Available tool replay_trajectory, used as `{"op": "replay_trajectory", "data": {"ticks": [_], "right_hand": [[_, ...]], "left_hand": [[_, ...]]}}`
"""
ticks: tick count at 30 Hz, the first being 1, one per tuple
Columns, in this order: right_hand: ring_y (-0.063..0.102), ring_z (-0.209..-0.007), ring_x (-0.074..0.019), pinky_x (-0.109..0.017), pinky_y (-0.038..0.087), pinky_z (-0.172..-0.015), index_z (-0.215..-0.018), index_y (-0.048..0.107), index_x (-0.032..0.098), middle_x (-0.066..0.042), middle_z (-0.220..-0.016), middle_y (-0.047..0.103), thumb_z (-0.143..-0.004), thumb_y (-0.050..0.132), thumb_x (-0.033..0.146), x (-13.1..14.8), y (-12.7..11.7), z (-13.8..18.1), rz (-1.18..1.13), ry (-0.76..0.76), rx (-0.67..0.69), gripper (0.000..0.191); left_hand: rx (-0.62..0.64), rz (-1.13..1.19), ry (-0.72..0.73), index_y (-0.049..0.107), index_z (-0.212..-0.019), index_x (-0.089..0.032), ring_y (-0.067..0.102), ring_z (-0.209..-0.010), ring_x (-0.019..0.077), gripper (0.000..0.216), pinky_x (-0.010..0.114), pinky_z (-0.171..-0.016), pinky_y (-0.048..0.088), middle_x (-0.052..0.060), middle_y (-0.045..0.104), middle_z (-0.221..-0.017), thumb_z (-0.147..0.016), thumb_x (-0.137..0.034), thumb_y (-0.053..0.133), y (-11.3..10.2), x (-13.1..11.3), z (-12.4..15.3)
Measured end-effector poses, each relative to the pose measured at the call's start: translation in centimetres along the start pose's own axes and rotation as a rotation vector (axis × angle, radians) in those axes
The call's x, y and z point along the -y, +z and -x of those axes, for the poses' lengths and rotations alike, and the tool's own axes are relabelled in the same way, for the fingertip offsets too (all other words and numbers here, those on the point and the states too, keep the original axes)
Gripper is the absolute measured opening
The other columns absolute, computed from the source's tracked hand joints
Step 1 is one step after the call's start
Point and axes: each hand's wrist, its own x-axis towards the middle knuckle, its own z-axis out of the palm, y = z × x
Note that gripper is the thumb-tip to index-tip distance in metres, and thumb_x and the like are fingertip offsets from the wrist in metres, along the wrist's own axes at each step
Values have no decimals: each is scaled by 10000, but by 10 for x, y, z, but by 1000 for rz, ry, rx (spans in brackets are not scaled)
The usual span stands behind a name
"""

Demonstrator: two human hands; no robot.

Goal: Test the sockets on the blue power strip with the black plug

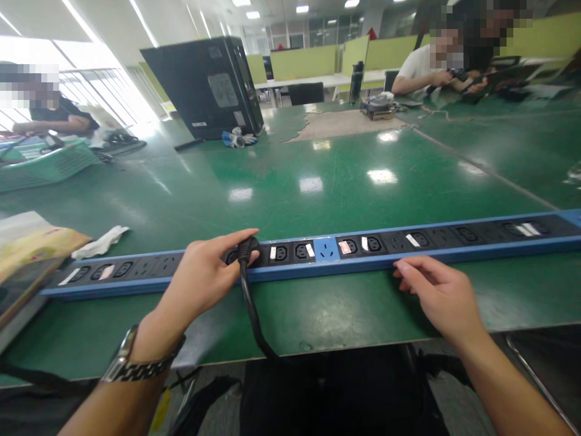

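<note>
A long blue-framed power strip [325, 249] with black and blue socket faces lies across the green table in front of me. My left hand [206, 266] grips a black power plug [246, 247] between thumb and fingers at one of the sockets, left of the blue one. How deep the plug sits is hidden by my hand. Its thick black cable [252, 309] hangs down over the table's front edge. My right hand [436, 290] is by the strip's front edge, right of the blue socket, fingers curled together and nothing visible in them. Small white stickers mark several sockets.
A black computer case [204, 91] stands at the back left, with gloves [239, 138] beside it. A green basket [45, 163] is at the far left, before a person. White crumpled paper [100, 241] lies behind the strip's left end. Other people sit at the back right.
</note>
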Motion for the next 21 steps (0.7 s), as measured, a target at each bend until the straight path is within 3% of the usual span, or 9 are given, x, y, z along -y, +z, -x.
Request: {"op": "replay_trajectory", "data": {"ticks": [21], "right_hand": [[597,-577,-122,-216,477,-569,-791,710,184,-13,-664,671,-847,629,412,1,-1,1,-20,15,3,248]], "left_hand": [[-19,37,51,657,-1224,-218,683,-1050,245,441,341,-975,507,62,717,-1181,-876,-476,576,10,-1,9]]}}
